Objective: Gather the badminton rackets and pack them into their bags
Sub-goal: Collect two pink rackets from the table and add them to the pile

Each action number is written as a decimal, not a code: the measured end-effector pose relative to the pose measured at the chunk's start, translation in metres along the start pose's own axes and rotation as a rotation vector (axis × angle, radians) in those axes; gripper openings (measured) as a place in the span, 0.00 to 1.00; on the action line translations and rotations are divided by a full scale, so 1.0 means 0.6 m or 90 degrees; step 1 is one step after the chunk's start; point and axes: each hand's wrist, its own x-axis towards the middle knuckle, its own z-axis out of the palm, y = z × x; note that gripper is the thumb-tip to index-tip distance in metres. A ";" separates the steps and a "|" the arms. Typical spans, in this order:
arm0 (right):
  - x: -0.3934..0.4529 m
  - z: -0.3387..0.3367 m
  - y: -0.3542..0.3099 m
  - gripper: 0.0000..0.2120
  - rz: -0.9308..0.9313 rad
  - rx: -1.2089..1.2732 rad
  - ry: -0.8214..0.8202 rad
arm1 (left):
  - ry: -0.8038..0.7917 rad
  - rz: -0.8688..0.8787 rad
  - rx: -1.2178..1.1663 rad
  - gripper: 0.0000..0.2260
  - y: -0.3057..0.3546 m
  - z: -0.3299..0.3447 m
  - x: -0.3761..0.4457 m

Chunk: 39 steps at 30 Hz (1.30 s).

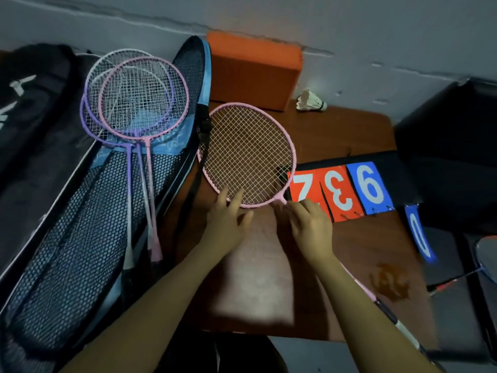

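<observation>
A pink racket (246,154) lies with its head over the brown table (269,278); its shaft runs back under my right forearm. My left hand (228,214) rests with straight fingers on the lower strings and rim. My right hand (309,222) curls at the racket's throat, gripping the shaft. Three rackets, one white (102,76), one purple (88,122) and one pink (150,130), lie stacked on an open blue and black mesh bag (67,251) at the left. A black racket bag (29,125) lies further left.
An orange block (252,74) stands at the back by the wall, with a shuttlecock (309,102) to its right. A flip scoreboard (347,192) lies on the table's right side. Another racket (484,262) lies at the far right beside a dark box (451,146).
</observation>
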 end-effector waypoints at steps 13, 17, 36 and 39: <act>-0.046 -0.086 -0.155 0.08 0.177 0.123 0.177 | 0.017 0.201 -0.215 0.26 0.024 -0.119 -0.026; -0.037 -0.076 -0.247 0.08 0.180 0.176 0.231 | 0.124 0.307 -0.122 0.24 -0.010 -0.191 -0.039; 0.176 0.161 -0.545 0.07 0.204 0.275 0.090 | 0.181 0.167 0.152 0.21 -0.297 -0.390 0.079; 0.212 0.179 -0.539 0.11 0.239 0.279 0.091 | 0.150 0.148 0.143 0.22 -0.305 -0.381 0.105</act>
